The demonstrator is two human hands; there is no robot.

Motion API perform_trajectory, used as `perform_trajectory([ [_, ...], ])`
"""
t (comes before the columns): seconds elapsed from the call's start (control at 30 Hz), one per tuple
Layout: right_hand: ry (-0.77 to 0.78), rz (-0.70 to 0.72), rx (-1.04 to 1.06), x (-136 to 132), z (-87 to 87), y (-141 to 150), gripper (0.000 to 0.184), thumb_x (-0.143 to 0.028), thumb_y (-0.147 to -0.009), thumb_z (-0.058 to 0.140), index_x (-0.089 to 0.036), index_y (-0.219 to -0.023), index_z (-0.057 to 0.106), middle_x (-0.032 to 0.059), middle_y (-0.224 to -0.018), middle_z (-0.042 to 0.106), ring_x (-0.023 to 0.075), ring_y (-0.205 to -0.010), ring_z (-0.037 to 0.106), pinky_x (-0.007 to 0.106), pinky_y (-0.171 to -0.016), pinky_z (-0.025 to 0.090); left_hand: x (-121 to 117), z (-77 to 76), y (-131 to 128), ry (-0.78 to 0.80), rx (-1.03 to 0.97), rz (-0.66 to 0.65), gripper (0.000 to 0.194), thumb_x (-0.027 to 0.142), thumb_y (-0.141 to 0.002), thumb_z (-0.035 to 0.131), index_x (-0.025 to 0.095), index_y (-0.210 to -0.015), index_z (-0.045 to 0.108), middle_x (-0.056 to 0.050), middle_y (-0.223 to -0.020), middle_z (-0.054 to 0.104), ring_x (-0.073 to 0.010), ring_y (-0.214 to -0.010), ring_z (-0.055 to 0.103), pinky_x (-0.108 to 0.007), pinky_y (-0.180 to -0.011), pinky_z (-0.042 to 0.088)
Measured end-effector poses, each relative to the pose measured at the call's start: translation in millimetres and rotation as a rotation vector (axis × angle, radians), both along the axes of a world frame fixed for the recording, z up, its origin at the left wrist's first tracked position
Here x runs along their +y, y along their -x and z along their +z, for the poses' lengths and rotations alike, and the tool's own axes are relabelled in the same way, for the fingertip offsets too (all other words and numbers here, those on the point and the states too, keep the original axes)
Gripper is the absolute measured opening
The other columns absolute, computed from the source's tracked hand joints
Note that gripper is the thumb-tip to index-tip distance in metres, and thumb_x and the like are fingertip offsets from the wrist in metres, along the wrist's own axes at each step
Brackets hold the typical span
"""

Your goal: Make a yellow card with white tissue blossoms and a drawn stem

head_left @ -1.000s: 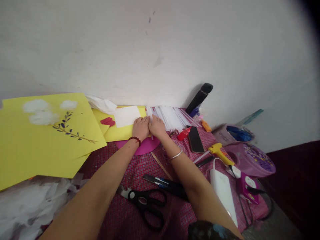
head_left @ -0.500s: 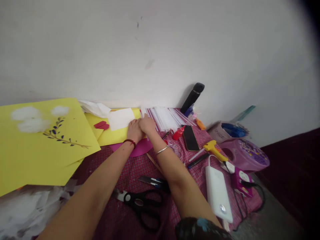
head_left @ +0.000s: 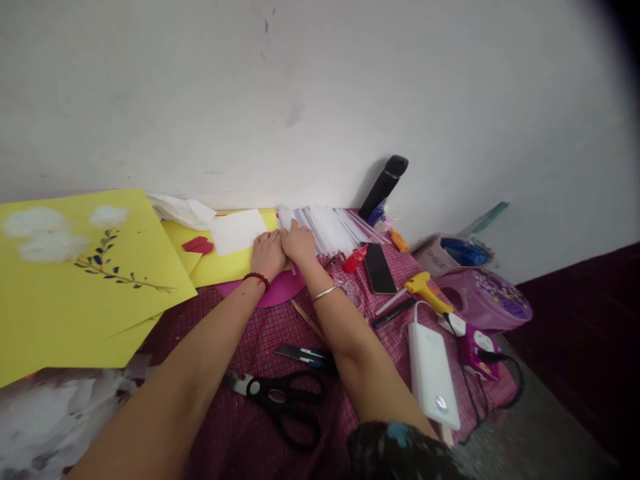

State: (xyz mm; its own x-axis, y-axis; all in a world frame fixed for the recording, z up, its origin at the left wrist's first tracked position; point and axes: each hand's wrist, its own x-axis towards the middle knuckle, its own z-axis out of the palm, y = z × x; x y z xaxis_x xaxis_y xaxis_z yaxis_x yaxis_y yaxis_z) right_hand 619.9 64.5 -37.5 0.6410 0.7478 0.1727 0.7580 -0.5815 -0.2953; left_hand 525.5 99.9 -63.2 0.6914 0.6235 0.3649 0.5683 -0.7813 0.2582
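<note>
My left hand, with a red bead bracelet at the wrist, rests on the right end of the yellow paper. My right hand, wearing a silver bangle, touches it on the right. Both hands have their fingers bent and drawn together, and whatever they pinch is hidden beneath them. A white paper square lies just left of them. Right of the hands is a pile of translucent white sticks. A magenta paper piece shows under my wrists.
Black scissors and a cutter lie near my forearms. To the right are a red bottle, a phone, a yellow glue gun and a white power bank. A yellow sheet with cotton clouds covers the left.
The view has shifted slightly, so most things sit a little left and higher. My hands stay together at the yellow paper's right end, the right hand's fingers slightly more folded down.
</note>
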Motion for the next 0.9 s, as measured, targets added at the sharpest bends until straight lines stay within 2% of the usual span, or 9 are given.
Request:
perform_trajectory([
  [0.13, 0.005, 0.017, 0.069, 6.4, 1.1, 6.7, 0.048, -0.038, -0.099, 0.036, -0.012, -0.137, 0.047, 0.0220, -0.121, 0.064, 0.0330, -0.113, 0.060, 0.045, -0.093, 0.045, 0.0, 0.9, 1.4, 0.001, 0.000, -0.010, 0.039, 0.022, -0.095, 0.040, 0.014, -0.131, 0.053, -0.014, -0.126, 0.063, -0.0307, -0.115, 0.051, -0.043, -0.099, 0.038],
  [0.3, -0.042, -0.081, -0.062, -6.7, -2.8, -6.2, 0.052, -0.043, -0.095, 0.043, -0.014, -0.138, 0.049, 0.0216, -0.129, 0.060, 0.0366, -0.123, 0.052, 0.053, -0.101, 0.037, -1.6, 1.1, -0.4, -0.014, -0.003, -0.004, 0.035, 0.021, -0.096, 0.036, 0.016, -0.122, 0.058, -0.013, -0.127, 0.062, -0.0312, -0.114, 0.051, -0.045, -0.098, 0.037],
  [0.47, -0.056, -0.158, -0.016, 3.6, 0.8, -1.6, 0.052, -0.047, -0.096, 0.042, -0.016, -0.137, 0.050, 0.0204, -0.125, 0.061, 0.0353, -0.116, 0.057, 0.051, -0.094, 0.043, -0.8, -0.7, -1.0, -0.026, -0.005, 0.009, 0.039, 0.021, -0.096, 0.036, 0.014, -0.131, 0.053, -0.013, -0.129, 0.062, -0.0310, -0.115, 0.051, -0.044, -0.098, 0.038],
  [0.6, -0.005, -0.051, 0.049, 9.9, 7.2, 12.9, 0.049, -0.048, -0.099, 0.035, -0.019, -0.136, 0.049, 0.0189, -0.125, 0.062, 0.0345, -0.117, 0.057, 0.050, -0.093, 0.045, 0.5, -1.6, 0.4, -0.026, 0.009, 0.000, 0.047, 0.022, -0.094, 0.042, 0.009, -0.139, 0.045, -0.015, -0.126, 0.063, -0.0316, -0.115, 0.051, -0.043, -0.098, 0.037],
  [0.73, 0.024, 0.073, 0.053, -2.8, 9.9, 4.3, 0.048, -0.047, -0.099, 0.035, -0.020, -0.137, 0.048, 0.0170, -0.127, 0.060, 0.0329, -0.118, 0.056, 0.049, -0.096, 0.044, -0.3, -0.8, 0.1, -0.046, 0.020, 0.011, 0.037, 0.021, -0.095, 0.039, 0.010, -0.126, 0.055, -0.016, -0.121, 0.064, -0.0314, -0.112, 0.052, -0.043, -0.097, 0.038],
  [0.8, -0.014, 0.031, -0.004, -11.0, 10.5, -10.3, 0.047, -0.045, -0.099, 0.036, -0.021, -0.137, 0.049, 0.0164, -0.132, 0.057, 0.0330, -0.123, 0.052, 0.049, -0.099, 0.042, -1.4, 0.1, -0.6, -0.054, 0.015, 0.019, 0.033, 0.020, -0.095, 0.038, 0.012, -0.120, 0.059, -0.014, -0.122, 0.064, -0.0314, -0.112, 0.053, -0.044, -0.096, 0.038],
  [0.9, -0.031, -0.142, -0.057, -17.9, 9.8, -32.7, 0.046, -0.041, -0.098, 0.040, -0.017, -0.136, 0.050, 0.0193, -0.134, 0.056, 0.0343, -0.127, 0.049, 0.050, -0.103, 0.038, -2.7, 0.9, -1.9, -0.062, 0.015, 0.023, 0.032, 0.020, -0.095, 0.039, 0.012, -0.118, 0.060, -0.013, -0.125, 0.063, -0.0313, -0.113, 0.052, -0.044, -0.097, 0.038],
])
